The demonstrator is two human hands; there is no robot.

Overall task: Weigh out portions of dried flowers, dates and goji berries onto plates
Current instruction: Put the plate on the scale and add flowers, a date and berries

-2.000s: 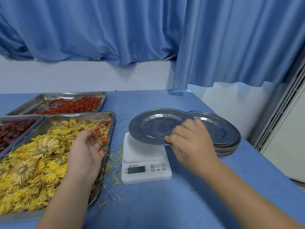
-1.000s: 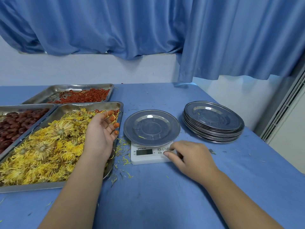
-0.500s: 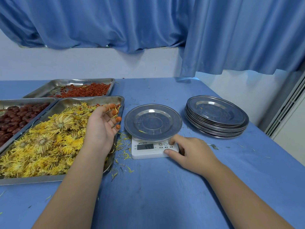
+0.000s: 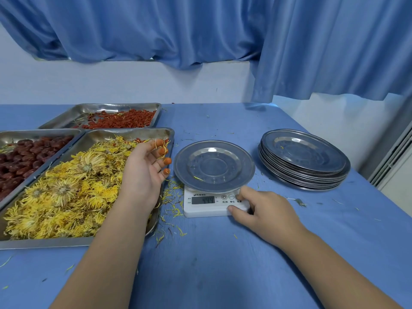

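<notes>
An empty steel plate [image 4: 214, 166] lies on a small white scale [image 4: 207, 208] whose display is lit with digits. My right hand [image 4: 265, 210] is at the scale's front right corner, index fingertip on a button and thumb against the front edge. My left hand [image 4: 142, 172] rests on the right rim of the tray of yellow dried flowers [image 4: 66, 192], palm turned up, fingers loosely curled and holding nothing. The dates [image 4: 26, 157] fill a tray at the far left. The goji berries [image 4: 120, 120] lie in a tray behind.
A stack of several steel plates [image 4: 303, 159] stands right of the scale. Loose yellow petals [image 4: 171, 197] are scattered on the blue table between the flower tray and the scale. Blue curtains hang behind, and the table's right edge runs near the plate stack.
My right hand set the plate down on the scale, then dropped to the scale's buttons. The display lit up with a reading. My left hand stayed on the flower tray.
</notes>
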